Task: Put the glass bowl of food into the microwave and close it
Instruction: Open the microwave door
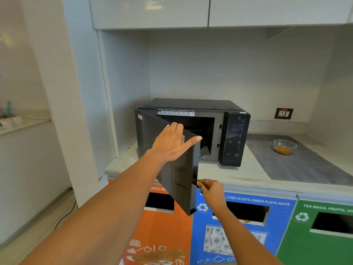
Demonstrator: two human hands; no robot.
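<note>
A black microwave [234, 131] stands on the white counter [229, 175]. Its door [179, 180] is swung partly open toward me, hinged on the left. My left hand [172, 144] grips the door's top edge, fingers curled over it and thumb stretched out. My right hand [211, 190] pinches the door's free edge lower down. The cavity looks dark, and I see nothing inside it. The glass bowl [285, 146] with orange food sits on a grey mat [305, 169], to the right of the microwave and away from both hands.
Below the counter are orange [162, 236], blue [238, 236] and green [324, 236] waste bins with open slots. A wall socket [283, 113] is behind the mat. White cabinets [210, 10] hang overhead. A side shelf on the left holds paper cups [11, 121].
</note>
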